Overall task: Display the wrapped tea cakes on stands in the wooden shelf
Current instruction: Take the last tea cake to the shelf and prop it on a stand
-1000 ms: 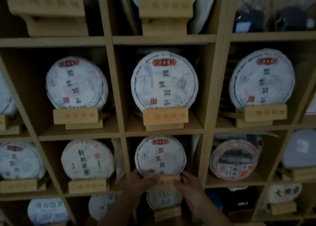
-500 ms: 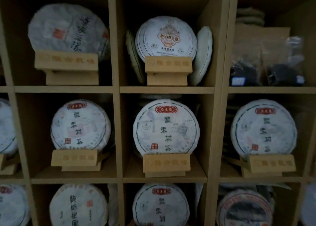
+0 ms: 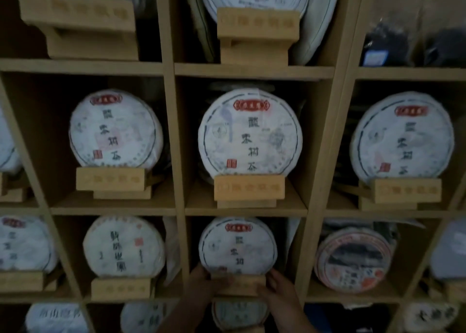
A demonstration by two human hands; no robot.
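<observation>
Evidently the step in hand was the seating of one wrapped tea cake (image 3: 238, 247) on its stand (image 3: 239, 285) in the lower middle compartment of the wooden shelf (image 3: 254, 71). The cake stood upright, face outward, its lower edge dipping behind the stand's front board. The left hand (image 3: 201, 281) gripped the stand's left end with its fingers curled round it, and the right hand (image 3: 278, 286) lay against the right end, fingers bent toward the board; whether they truly clamped it I could not tell in the dim, blurred frame. Both forearms rose from the bottom edge.

Directly above, another cake (image 3: 249, 133) already sat square on its own stand (image 3: 249, 188), and the compartments to either side held cakes displayed the same way. A cake with a darker, pictured wrapper (image 3: 353, 259) leaned in the compartment to the right.

By my judgement this placement was nearly finished. The next move called for nudging the stand straight and central, then letting go gently so the cake did not rock or roll off.
</observation>
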